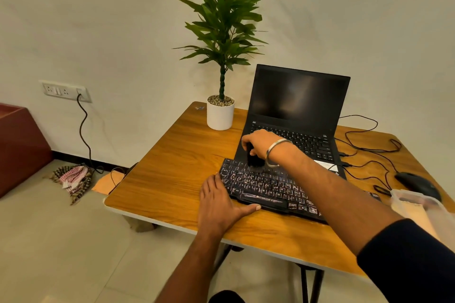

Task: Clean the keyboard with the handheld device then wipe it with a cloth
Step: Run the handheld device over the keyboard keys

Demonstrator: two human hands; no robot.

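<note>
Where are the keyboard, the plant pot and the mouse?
keyboard [266, 187], head view, on its middle keys.
plant pot [219, 115], head view, on its white side.
mouse [416, 183], head view, on its black top.

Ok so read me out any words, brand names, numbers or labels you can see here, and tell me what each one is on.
"ZEBRONICS": printed on the front edge of the black keyboard, near its space bar.
Keycap legends on that keyboard: too blurred to read reliably.
Laptop key legends and the small mark under its screen: too small to read.
White sticker on the laptop palm rest: unreadable.
</note>
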